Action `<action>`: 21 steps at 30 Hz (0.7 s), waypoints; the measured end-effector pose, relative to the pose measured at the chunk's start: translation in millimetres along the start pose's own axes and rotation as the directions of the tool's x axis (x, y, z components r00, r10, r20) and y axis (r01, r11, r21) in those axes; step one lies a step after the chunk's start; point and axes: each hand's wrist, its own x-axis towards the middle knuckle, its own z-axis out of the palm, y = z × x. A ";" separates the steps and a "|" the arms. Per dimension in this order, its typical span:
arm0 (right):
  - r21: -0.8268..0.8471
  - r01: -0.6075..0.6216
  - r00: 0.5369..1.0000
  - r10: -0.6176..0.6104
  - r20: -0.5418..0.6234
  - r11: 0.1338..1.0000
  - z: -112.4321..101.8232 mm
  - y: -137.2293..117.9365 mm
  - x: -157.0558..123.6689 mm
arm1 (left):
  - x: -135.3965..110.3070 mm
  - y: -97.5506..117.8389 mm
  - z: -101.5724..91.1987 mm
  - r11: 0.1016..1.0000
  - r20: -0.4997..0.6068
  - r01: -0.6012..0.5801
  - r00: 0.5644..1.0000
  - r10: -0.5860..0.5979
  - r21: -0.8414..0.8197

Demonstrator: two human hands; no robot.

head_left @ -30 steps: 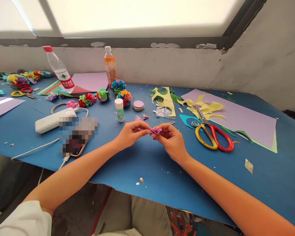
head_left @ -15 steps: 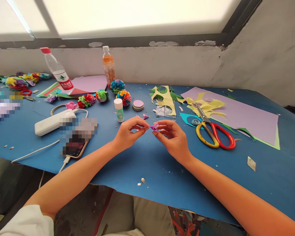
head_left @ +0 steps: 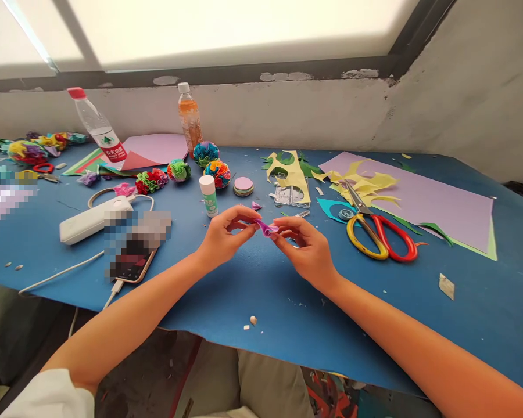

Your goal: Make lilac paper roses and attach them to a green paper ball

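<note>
Between my two hands is a small folded piece of purple paper (head_left: pixel 267 228), raised above the blue table. My left hand (head_left: pixel 229 233) pinches its left end between thumb and fingertips. On the other side, the thumb and forefinger of my right hand (head_left: pixel 304 244) grip its right edge. A little beyond the paper lies another small purple folded piece (head_left: pixel 255 206). A glue stick (head_left: pixel 208 197) with a white cap stands just behind my left hand. Farther back sits a stack of round paper discs (head_left: pixel 243 186), lilac on top.
Large scissors (head_left: pixel 380 235) with yellow and red handles lie right, beside yellow paper scraps (head_left: pixel 364 183) and a lilac sheet (head_left: pixel 444 203). Colourful paper balls (head_left: pixel 218 173), a tea bottle (head_left: pixel 190 122) and a water bottle (head_left: pixel 102 130) stand behind. A phone (head_left: pixel 135 255) and power bank (head_left: pixel 96 219) are left.
The purple paper has turned in my fingers, and more of its folded surface shows between my hands. Both hands keep their hold. The view has shifted slightly.
</note>
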 end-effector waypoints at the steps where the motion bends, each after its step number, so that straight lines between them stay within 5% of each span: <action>1: -0.008 0.007 1.000 -0.007 0.008 1.000 -0.2 0.2 0.0 | -0.1 0.1 0.1 1.000 0.006 0.010 1.000 -0.010 -0.011; 11: -0.040 0.032 0.999 -0.031 0.014 0.999 -0.3 1.9 0.9 | -3.0 0.7 0.6 0.997 0.109 0.023 0.994 -0.015 -0.069; 21: -0.100 0.073 0.997 -0.072 0.020 0.992 -0.9 1.5 0.8 | -4.6 -1.4 -0.7 0.998 0.168 -0.012 0.986 0.002 0.057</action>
